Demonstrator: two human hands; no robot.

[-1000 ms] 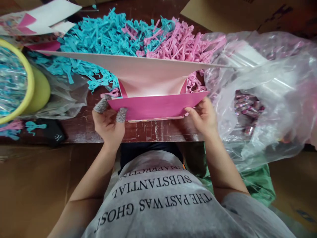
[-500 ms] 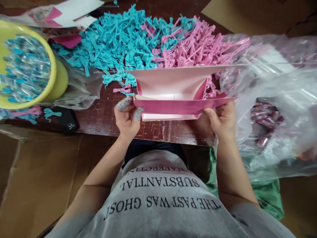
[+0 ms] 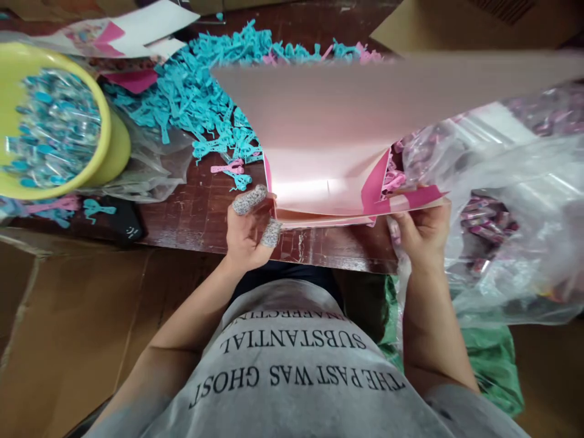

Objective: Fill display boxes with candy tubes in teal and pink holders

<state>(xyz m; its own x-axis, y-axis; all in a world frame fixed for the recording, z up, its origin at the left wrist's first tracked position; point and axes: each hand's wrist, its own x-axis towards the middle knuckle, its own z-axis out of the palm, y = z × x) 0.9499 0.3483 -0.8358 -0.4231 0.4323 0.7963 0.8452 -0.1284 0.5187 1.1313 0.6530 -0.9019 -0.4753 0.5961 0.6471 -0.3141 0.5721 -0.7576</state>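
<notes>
A pink and white cardboard box [image 3: 319,164], partly folded, stands over the front of the table with its pale inside facing me. Its tall back panel [image 3: 342,91] rises toward the camera and blurs. My left hand [image 3: 249,234] pinches the box's left front corner; two of its fingertips wear grey speckled covers. At the other end, my right hand [image 3: 422,234] grips the pink end flap between thumb and fingers, most of which are hidden behind the card. Beyond the box lie heaps of turquoise plastic clips [image 3: 205,85] and pink plastic clips [image 3: 395,179].
On the left stands a yellow bucket [image 3: 121,146] full of wrapped blue pieces. A dark phone-like object [image 3: 123,222] lies near the table edge [image 3: 191,243]. Clear plastic bags [image 3: 515,158] with wrapped pink pieces [image 3: 488,225] bulge at right. Cardboard [image 3: 456,24] sits behind.
The box has tipped so its inside shows more, and its back panel now stands higher, covering much of the pink pile. Both hands have shifted slightly right and toward me.
</notes>
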